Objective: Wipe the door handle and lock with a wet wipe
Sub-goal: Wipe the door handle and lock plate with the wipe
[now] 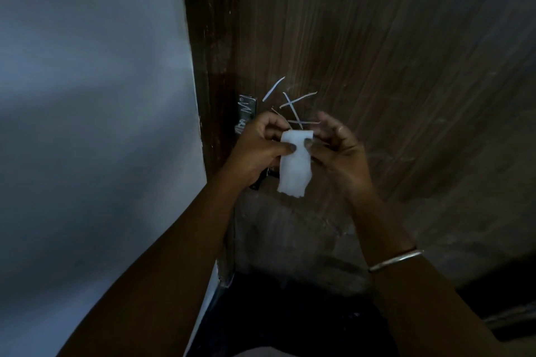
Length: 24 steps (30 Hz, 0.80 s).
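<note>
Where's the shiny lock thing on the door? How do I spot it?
Find the big brown wooden door and follow its left edge, beside the pale wall. Just above the left hand sits a small metal plate. It is the only shiny silver thing on the door, unlike the white wipe held below it.

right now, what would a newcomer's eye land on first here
The white wet wipe, pinched between the left hand and right hand at the centre, stands out against the dark wooden door. Just above the hands, pale streaks cross the door, and a shiny metal lock plate sits at its left edge.
</note>
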Tool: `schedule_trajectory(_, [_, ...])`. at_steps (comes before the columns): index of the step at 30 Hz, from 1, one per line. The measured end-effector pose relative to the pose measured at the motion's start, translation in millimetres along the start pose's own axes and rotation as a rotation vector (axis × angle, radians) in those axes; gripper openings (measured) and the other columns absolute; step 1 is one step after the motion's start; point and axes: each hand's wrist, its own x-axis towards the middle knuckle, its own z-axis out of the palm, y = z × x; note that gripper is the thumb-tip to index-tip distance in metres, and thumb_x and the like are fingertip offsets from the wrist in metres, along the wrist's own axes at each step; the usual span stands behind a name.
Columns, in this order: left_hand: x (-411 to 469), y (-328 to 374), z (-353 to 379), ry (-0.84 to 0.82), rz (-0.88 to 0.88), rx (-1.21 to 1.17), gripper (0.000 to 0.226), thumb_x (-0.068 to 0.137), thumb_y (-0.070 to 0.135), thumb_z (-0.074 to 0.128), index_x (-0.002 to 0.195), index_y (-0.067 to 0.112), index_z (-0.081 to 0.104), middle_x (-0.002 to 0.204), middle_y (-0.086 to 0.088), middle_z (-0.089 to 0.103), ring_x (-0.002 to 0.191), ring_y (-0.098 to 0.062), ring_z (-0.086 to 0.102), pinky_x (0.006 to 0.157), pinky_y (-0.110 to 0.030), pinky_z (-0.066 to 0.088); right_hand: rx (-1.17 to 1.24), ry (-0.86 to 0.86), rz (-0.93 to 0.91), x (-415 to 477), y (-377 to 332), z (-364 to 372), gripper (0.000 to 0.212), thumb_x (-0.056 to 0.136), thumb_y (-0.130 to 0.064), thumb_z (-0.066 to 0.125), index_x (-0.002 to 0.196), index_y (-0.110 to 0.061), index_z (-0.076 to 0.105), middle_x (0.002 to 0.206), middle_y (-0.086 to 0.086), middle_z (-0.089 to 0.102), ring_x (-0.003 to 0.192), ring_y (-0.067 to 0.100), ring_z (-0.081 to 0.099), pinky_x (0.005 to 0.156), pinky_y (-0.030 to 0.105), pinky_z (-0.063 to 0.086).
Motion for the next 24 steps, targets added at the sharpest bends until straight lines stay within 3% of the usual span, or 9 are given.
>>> schedule_trajectory(2, [0.7,-1.1,-0.8,0.026,-0.004,-0.016,0.042,0.072,-0.008,0.065,0.093,0.026,0.050,0.091,0.000,0.063,0.088,-0.015,0.063,0.075,-0.038,0.057,-0.015,0.000,0.056,-1.5,-0.9,1.0,0.046,0.083,0.005,0.061,0.122,-0.015,0.050,0.097,-0.005,0.064,0.081,-0.005,0.066,0.067,0.015,0.055])
schedule_trajectory(6, [-0.2,-6.5,-0.1,0.014,-0.002,0.041,0.044,0.075,-0.003,0.065,0.111,0.020,0.051,0.096,0.001,0.063,0.089,-0.009,0.062,0.076,-0.030,0.056,-0.106,0.032,0.129,-4.6,0.3,4.9,0.020,0.085,0.000,0.062,0.092,-0.019,0.062,0.084,-0.007,0.064,0.063,-0.010,0.064,0.054,0.009,0.052])
schedule_trajectory(9, [-1.6,-9.8,1.1,-0.024,-0.055,0.034,0.024,0.082,0.006,0.062,0.097,0.024,0.056,0.098,0.002,0.063,0.091,-0.011,0.062,0.076,-0.030,0.056,-0.111,0.028,0.063,-3.4,1.3,4.3,0.024,0.088,0.000,0.058,0.091,-0.024,0.057,0.088,-0.011,0.062,0.070,-0.010,0.064,0.056,0.012,0.053])
schedule_trajectory(12, [-3.1,-11.6,1.7,-0.064,-0.093,0.040,0.018,0.086,0.010,0.057,0.091,0.027,0.058,0.099,0.000,0.063,0.095,-0.018,0.063,0.080,-0.036,0.056,-0.103,-0.020,0.009,-2.3,0.3,4.3,0.021,0.089,0.005,0.053,0.093,-0.016,0.056,0.088,-0.008,0.061,0.073,-0.007,0.065,0.054,0.013,0.053])
schedule_trajectory(16, [-2.1,-9.7,2.2,-0.052,-0.100,-0.036,0.019,0.089,0.007,0.049,0.089,0.021,0.063,0.092,0.000,0.064,0.089,-0.018,0.062,0.075,-0.032,0.054,-0.138,-0.007,-0.092,0.1,5.5,4.8,0.025,0.086,0.010,0.054,0.084,-0.015,0.060,0.081,-0.014,0.067,0.080,-0.006,0.064,0.065,0.011,0.052])
schedule_trajectory(19, [-0.7,-4.6,2.1,-0.072,-0.213,-0.155,0.018,0.094,0.020,0.041,0.094,0.019,0.059,0.097,-0.006,0.062,0.086,-0.021,0.062,0.067,-0.033,0.055,-0.169,-0.031,-0.159,1.5,10.7,5.8,0.020,0.085,0.006,0.058,0.091,-0.011,0.064,0.094,-0.008,0.067,0.091,0.002,0.065,0.081,0.019,0.053])
schedule_trajectory(21, [-0.2,-4.5,2.0,-0.088,-0.230,-0.178,0.013,0.093,0.024,0.045,0.096,0.020,0.057,0.098,-0.006,0.062,0.086,-0.021,0.062,0.064,-0.032,0.055,-0.150,-0.049,-0.164,2.8,13.7,8.0,0.018,0.084,0.007,0.059,0.092,-0.007,0.066,0.100,0.003,0.066,0.095,0.011,0.065,0.086,0.025,0.053])
schedule_trajectory(24, [1.8,-5.5,0.8,-0.055,-0.171,-0.121,0.011,0.087,0.011,0.056,0.096,0.018,0.058,0.093,-0.002,0.063,0.081,-0.016,0.064,0.061,-0.028,0.057,-0.066,-0.004,-0.114,3.7,13.4,12.5,0.026,0.087,0.010,0.052,0.084,-0.010,0.068,0.098,-0.003,0.067,0.094,0.013,0.064,0.083,0.025,0.053])
